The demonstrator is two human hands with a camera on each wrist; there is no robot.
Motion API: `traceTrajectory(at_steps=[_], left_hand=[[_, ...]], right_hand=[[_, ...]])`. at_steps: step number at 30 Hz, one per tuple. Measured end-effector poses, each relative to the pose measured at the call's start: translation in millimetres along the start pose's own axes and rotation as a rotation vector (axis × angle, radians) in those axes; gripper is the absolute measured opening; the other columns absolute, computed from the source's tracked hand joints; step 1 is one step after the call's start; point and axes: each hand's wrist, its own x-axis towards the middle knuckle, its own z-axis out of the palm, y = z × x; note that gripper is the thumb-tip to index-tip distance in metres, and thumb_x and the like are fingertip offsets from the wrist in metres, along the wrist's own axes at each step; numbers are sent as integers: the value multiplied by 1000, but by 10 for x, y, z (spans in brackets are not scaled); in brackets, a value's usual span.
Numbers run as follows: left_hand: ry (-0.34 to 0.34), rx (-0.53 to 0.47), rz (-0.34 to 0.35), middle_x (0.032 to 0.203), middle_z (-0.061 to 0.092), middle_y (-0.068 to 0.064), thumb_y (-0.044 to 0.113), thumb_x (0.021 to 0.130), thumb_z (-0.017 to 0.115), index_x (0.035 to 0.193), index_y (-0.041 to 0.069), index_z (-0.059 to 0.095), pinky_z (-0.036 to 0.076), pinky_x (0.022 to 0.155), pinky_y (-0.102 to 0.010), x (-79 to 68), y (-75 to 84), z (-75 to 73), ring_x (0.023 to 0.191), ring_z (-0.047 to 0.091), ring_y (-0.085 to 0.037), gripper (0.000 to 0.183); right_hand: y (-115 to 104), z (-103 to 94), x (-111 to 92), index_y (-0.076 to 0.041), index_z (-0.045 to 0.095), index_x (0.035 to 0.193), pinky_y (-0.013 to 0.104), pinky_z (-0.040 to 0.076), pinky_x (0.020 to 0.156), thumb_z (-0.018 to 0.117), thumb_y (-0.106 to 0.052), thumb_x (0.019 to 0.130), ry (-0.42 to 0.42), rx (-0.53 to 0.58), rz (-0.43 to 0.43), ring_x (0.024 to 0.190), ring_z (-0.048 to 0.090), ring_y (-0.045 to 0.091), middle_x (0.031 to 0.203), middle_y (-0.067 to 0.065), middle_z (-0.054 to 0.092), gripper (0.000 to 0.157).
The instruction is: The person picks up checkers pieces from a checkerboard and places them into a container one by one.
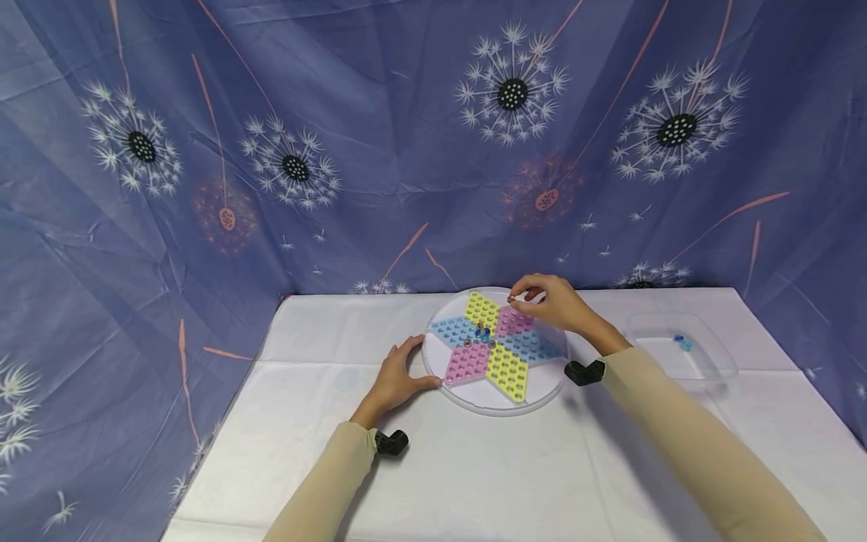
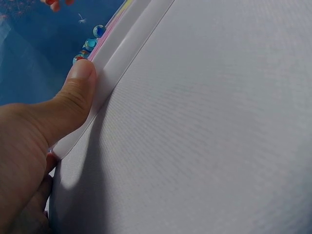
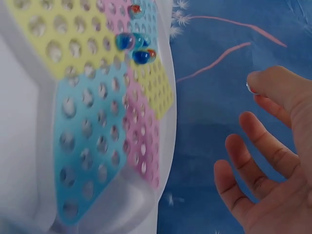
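A round white Chinese checkers board [image 1: 467,403] with a yellow, pink and blue star lies on the table. My left hand [image 1: 396,376] grips its left rim, thumb [image 2: 80,92] against the near edge and the other fingers farther round. Above the far pink point, my right hand [image 1: 555,305] pinches a small glass marble [image 3: 251,87] between thumb and index finger; its colour is mostly hidden. Several blue and orange marbles [image 3: 141,56] sit in holes around the star's middle.
A clear plastic box [image 1: 721,365] stands to the right of the board, with several blue marbles [image 1: 684,344] inside. White cloth [image 1: 528,482] covers the table. A blue dandelion-patterned curtain [image 1: 406,150] hangs behind and along the sides.
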Motion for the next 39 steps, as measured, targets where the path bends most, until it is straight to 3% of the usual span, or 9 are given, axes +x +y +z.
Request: traceTrajectory(at_steps=[8, 23, 32, 39], left_hand=[[0, 7, -11, 162, 39, -15, 33, 78, 91, 155, 12, 44, 23, 121, -66, -3, 2, 6, 150, 19, -55, 93], [-3, 19, -1, 160, 41, -16, 32, 78, 91, 155, 11, 45, 24, 121, -66, -11, 0, 15, 149, 21, -56, 92], [-4, 23, -13, 161, 40, -16, 32, 78, 91, 155, 11, 44, 23, 121, -66, -4, 20, 0, 149, 19, -56, 93], [-11, 21, -26, 162, 39, -16, 33, 78, 91, 156, 13, 44, 24, 120, -67, -10, 29, -1, 150, 18, -55, 93]], right_hand=[[194, -221, -223, -17, 75, 108, 47, 58, 80, 76, -24, 96, 48, -44, 33, 100, 66, 28, 119, 8, 70, 15], [528, -748, -836, -20, 75, 111, 39, 56, 74, 74, -34, 96, 121, -118, 200, 102, 65, 27, 121, 8, 69, 20], [665, -1001, -1146, -18, 76, 114, 24, 55, 70, 74, -40, 95, 176, -148, 276, 88, 62, -4, 122, 9, 69, 29], [745, -1098, -1295, -15, 77, 111, 24, 57, 65, 77, -32, 94, 218, -144, 280, 85, 63, -5, 119, 8, 70, 24]])
